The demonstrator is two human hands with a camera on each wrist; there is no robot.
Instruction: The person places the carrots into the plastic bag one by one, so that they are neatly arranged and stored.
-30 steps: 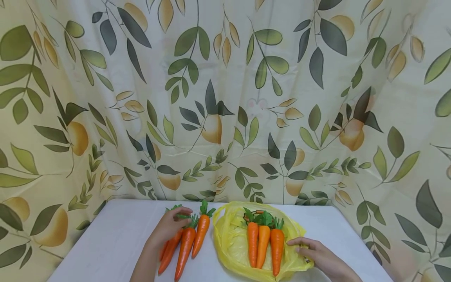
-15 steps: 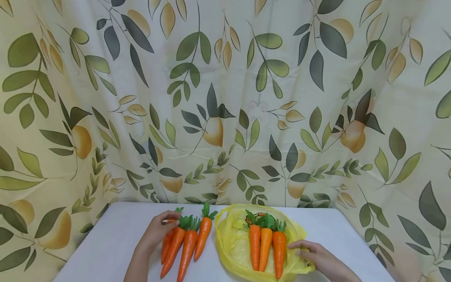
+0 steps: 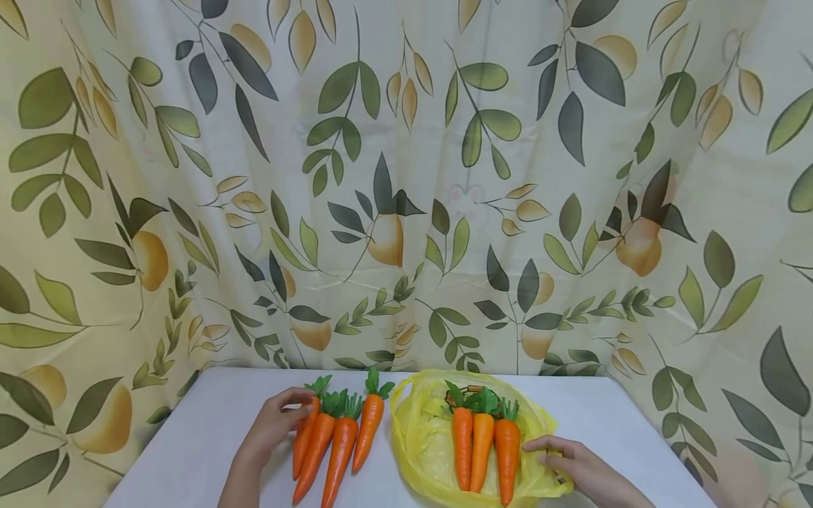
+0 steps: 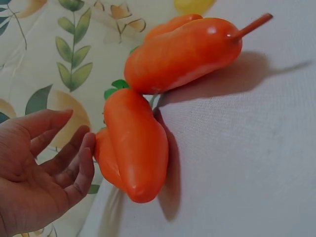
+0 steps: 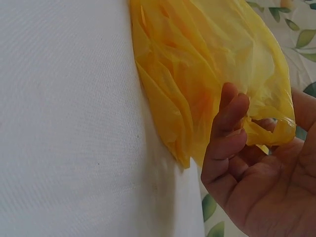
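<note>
In the head view, my left hand is beside the leftmost carrot, its fingertips right at the upper part. Its loosely bent fingers also show in the left wrist view, close to a carrot in the bunch. Several orange carrots with green tops lie there, among them a carrot set slightly apart. A yellow plastic bag lies spread open on the right, with three carrots side by side on it. My right hand holds the bag's right edge, the thin plastic passing between thumb and fingers.
A white cloth covers the table. Behind it and at both sides hangs a curtain printed with leaves and fruit. An orange-brown thin loop shows by the green tops in the bag.
My left hand has moved left and down from over the carrot tops to the leftmost carrot, which now shows more. The right hand stays at the bag's edge. The head view has shifted slightly.
</note>
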